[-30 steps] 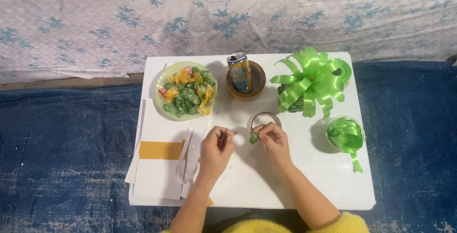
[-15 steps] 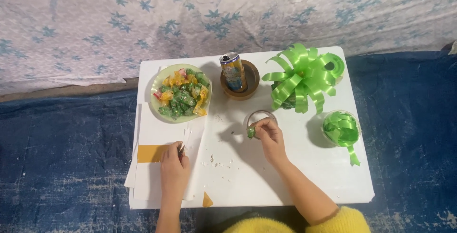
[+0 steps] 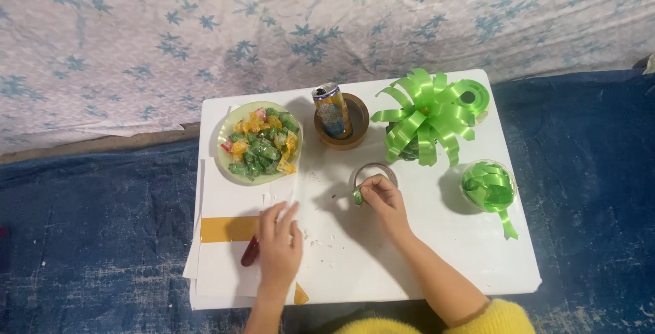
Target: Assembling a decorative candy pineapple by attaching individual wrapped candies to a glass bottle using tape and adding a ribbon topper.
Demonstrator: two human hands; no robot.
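Left hand (image 3: pixel 278 242) flat, right hand (image 3: pixel 382 195) pinching.

Two bare hands are showing over one low white table (image 3: pixel 477 252): one left hand (image 3: pixel 278 245) and one right hand (image 3: pixel 383 197). One pale green plate (image 3: pixel 228 163) is sitting on the table, holding a heap of wrapped sweets (image 3: pixel 263 146) too crowded to count. One drink can (image 3: pixel 332 110) is standing in one round wooden holder (image 3: pixel 358 126). One large green ribbon bow (image 3: pixel 423 115) is lying there, along with one green ribbon roll (image 3: pixel 477 95) behind it. One clear cup (image 3: pixel 488 187) is holding green ribbon. One tape ring (image 3: pixel 372 169) is lying by the right hand. One red-handled tool (image 3: pixel 250 252) is peeking out beside the left hand. Several white sheets (image 3: pixel 218 204) are lying stacked, their number unclear, with one yellow-brown strip (image 3: pixel 228 228) across them.
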